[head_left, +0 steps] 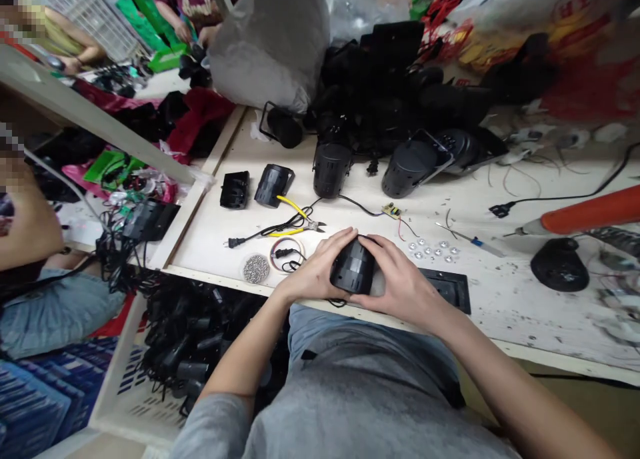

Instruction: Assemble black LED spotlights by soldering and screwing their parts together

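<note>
Between my two hands is a black slotted lamp housing, held close to the table's front edge. My left hand wraps its left side, and my right hand presses on its right side with thumb and fingers curved round it. A bit of black cable shows below the housing. Left of my hands lie yellow-handled cutters, a black cord with a plug and a round dish of small screws. Several clear lenses and a black rectangular tray sit to the right.
More black housings stand behind, before a dark heap of parts. An orange electric screwdriver reaches in from the right. A small circuit board lies mid-table. Below left, a white crate holds black parts. Other people sit at left.
</note>
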`<act>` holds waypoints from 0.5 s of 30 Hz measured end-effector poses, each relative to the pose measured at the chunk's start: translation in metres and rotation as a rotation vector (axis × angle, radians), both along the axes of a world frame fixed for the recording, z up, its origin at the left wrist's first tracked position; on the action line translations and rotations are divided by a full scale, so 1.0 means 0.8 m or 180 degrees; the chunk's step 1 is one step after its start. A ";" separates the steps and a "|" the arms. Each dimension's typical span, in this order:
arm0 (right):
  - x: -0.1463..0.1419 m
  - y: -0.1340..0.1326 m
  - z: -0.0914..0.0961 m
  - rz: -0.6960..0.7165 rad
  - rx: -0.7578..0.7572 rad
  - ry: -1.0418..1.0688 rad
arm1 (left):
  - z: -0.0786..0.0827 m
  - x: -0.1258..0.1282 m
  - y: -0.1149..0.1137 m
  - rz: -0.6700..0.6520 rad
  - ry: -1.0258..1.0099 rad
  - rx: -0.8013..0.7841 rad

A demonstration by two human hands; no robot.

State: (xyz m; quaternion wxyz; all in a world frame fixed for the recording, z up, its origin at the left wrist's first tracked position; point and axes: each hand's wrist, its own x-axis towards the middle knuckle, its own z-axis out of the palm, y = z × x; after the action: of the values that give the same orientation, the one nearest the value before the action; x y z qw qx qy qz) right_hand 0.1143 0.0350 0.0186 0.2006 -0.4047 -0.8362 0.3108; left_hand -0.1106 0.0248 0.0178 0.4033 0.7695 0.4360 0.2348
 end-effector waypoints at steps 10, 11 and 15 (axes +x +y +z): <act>0.022 0.014 0.010 -0.0213 -0.0393 0.0487 | -0.009 -0.007 0.003 0.0110 -0.0273 -0.0324; 0.024 0.016 0.012 -0.0239 -0.0428 0.0516 | -0.009 -0.008 0.002 0.0127 -0.0289 -0.0367; 0.037 0.024 0.010 -0.0511 -0.0638 0.0864 | -0.009 -0.009 -0.001 0.0195 -0.0294 -0.0408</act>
State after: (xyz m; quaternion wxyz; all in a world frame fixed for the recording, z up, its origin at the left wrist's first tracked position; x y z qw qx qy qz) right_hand 0.1438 0.0546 0.0268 0.2945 -0.4425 -0.7314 0.4273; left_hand -0.1176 0.0243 0.0108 0.4641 0.7167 0.4544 0.2539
